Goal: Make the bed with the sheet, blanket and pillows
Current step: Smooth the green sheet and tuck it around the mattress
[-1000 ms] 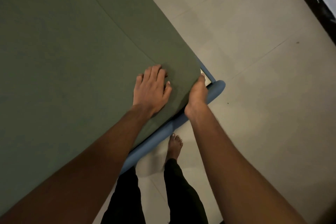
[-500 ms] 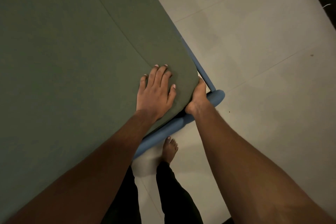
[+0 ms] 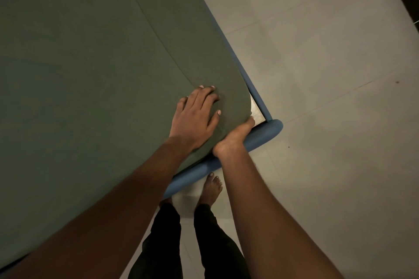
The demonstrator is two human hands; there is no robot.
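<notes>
**Sheet corner under tuck**

Left hand (image 3: 196, 118) lies flat, fingers spread, on the green sheet (image 3: 90, 75). Right hand (image 3: 235, 137) reaches beneath the corner; its fingers are hidden. Beyond them, blue bed frame (image 3: 260, 137). Judged soft, light; grip the hem.

Green sheet (image 3: 90, 75) looking like matt, smooth cloth; blue bed frame (image 3: 260, 136) appearing smoothly padded; floor tiles (image 3: 328, 165) showing faint sheen.

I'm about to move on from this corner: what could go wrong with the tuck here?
The right hand is wedged between the green sheet and the blue bed frame, so fingers might get pinched. A bare patch shows at the corner; the sheet may slip once the left hand lifts.
</notes>
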